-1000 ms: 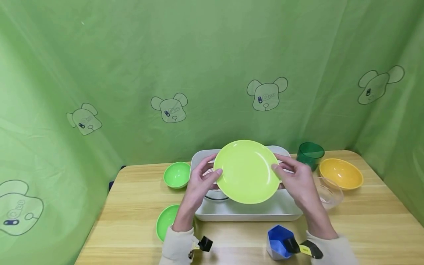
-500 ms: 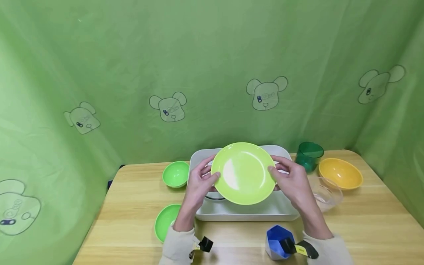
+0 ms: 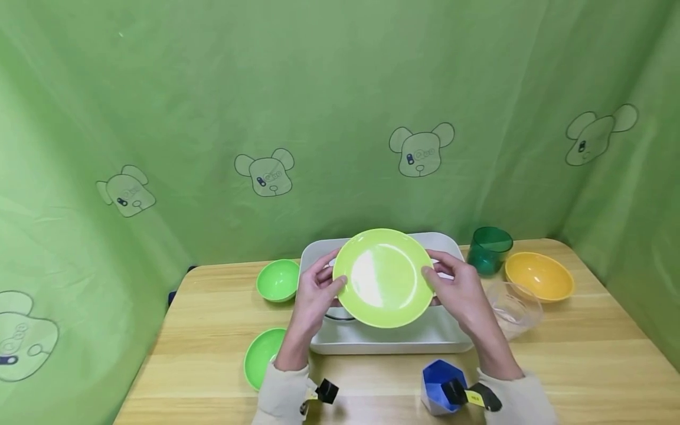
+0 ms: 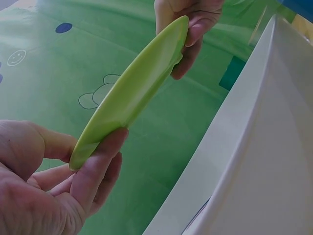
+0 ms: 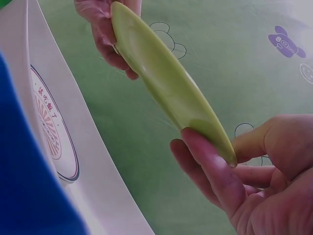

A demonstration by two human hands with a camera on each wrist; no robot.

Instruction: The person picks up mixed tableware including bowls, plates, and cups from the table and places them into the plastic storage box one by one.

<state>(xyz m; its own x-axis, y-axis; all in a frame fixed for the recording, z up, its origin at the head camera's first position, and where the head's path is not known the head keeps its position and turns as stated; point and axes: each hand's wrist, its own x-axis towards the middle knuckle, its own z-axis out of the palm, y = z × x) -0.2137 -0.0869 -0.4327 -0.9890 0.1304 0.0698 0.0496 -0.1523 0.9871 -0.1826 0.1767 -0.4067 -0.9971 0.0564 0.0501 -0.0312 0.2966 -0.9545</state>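
Note:
A round lime-green plate [image 3: 383,277] is held up over a white tray [image 3: 393,347], its upper face tilted toward the head camera. My left hand [image 3: 314,290] pinches its left edge, thumb on the upper face and fingers behind. At the opposite edge my right hand [image 3: 458,290] pinches it the same way. Both wrist views show the plate from the side, with fingers [image 4: 98,169] spread along its underside. Inside the tray lies a white plate [image 5: 49,122] with a dark rim and printed red lettering, mostly hidden in the head view by the green plate.
Two green bowls [image 3: 278,281] [image 3: 260,361] stand left of the tray. To the right are a dark green cup [image 3: 490,251], a yellow bowl [image 3: 539,276] and a clear container [image 3: 514,308]. A blue faceted cup [image 3: 441,383] stands in front, near my right sleeve. A green curtain [image 3: 340,88] encloses the table.
Both hands and the plate shift slightly left in the head view, along with the whole scene. The plate's tilt changes a little, and a bright reflection now shows on its face.

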